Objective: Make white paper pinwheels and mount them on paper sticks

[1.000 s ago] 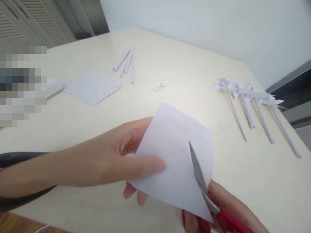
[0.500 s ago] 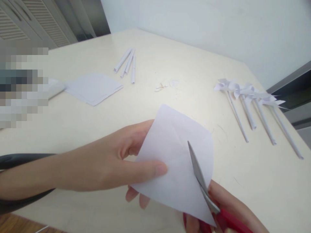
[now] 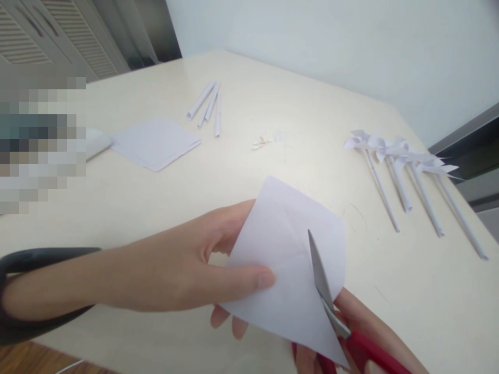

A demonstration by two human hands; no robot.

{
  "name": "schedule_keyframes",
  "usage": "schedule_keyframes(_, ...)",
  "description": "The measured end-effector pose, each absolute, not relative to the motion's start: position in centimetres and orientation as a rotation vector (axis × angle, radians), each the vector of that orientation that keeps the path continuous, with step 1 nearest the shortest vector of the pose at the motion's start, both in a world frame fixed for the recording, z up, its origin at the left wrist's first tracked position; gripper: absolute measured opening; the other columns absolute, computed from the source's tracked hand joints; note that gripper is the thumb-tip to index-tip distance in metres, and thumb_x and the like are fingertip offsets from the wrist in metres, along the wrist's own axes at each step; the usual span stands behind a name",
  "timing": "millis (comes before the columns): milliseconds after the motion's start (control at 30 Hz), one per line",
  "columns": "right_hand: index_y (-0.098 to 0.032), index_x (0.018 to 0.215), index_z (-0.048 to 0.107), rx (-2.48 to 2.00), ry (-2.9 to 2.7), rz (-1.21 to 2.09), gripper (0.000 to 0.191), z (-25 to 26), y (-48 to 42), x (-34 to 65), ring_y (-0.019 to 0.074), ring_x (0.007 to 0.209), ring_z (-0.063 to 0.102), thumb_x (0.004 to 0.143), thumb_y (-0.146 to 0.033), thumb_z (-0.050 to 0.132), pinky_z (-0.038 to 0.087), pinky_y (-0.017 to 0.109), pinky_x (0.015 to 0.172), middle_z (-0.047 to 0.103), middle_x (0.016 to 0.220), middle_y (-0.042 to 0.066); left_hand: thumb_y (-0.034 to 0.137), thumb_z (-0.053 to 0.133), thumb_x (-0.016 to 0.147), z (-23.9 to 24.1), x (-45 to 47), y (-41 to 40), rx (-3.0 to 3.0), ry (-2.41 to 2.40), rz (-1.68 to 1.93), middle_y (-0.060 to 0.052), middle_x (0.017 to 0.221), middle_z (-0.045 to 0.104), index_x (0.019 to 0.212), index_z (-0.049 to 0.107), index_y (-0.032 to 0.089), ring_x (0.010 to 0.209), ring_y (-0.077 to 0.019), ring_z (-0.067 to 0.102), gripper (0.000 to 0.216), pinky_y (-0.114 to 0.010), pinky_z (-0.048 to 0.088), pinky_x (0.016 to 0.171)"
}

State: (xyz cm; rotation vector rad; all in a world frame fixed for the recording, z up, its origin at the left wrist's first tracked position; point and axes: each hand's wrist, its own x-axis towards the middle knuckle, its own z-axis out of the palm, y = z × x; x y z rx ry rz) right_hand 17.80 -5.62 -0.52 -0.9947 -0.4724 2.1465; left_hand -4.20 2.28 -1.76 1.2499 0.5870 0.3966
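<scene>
Head view: left hand part-closed, paper sheet pinched between thumb above and fingers beneath. Right hand, partly hidden, curled round red-handled scissors; one blade over the sheet, the other apparently under it. Sheet judged light, limp, easily creased or torn; best held flat by its left side, away from the blades. Table pale, smooth-looking, below both hands. Ahead of the left hand: paper stack, then paper rolls. Ahead and right of the right hand: pinwheels. Farthest: wall.
</scene>
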Motion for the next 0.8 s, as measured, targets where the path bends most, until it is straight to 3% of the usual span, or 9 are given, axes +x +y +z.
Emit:
schedule_keyframes(233,-0.032,0.1,0.064,-1.024,-0.678,2.069,0.041,-0.4,-6.12,17.22,0.0262,0.101,0.062,0.062,-0.04,0.075,0.048,0.034,0.088,0.065,0.112,0.0,0.011,0.053,0.084,-1.59,-4.38,2.36,1.254,0.59,0.351,0.008,0.069,0.062,0.099,0.052,0.027,0.054,-0.0028,0.056,0.022,-0.006,0.046,0.047)
schedule_keyframes(567,-0.03,0.118,0.056,-1.133,-0.868,1.973,0.06,-0.91,-6.04,17.49,0.0322,0.098,0.065,0.063,-0.048,0.072,0.053,0.038,0.086,0.065,0.114,0.007,0.02,0.05,0.088,-1.39,-4.03,1.96,1.272,0.612,0.329,0.008,0.071,0.062,0.102,0.048,0.027,0.054,-0.0021,0.056,0.016,-0.007,0.045,0.046)
schedule_keyframes(800,-0.034,0.12,0.055,-1.213,-0.958,1.998,0.059,-1.03,-5.73,17.81,0.0288,0.082,0.07,0.065,-0.052,0.068,0.056,0.035,0.075,0.072,0.098,0.003,0.012,0.049,0.087,-1.0,-4.12,2.21,1.254,0.592,0.3,0.008,0.075,0.063,0.102,0.051,0.029,0.057,-0.0026,0.058,0.022,-0.007,0.046,0.048)
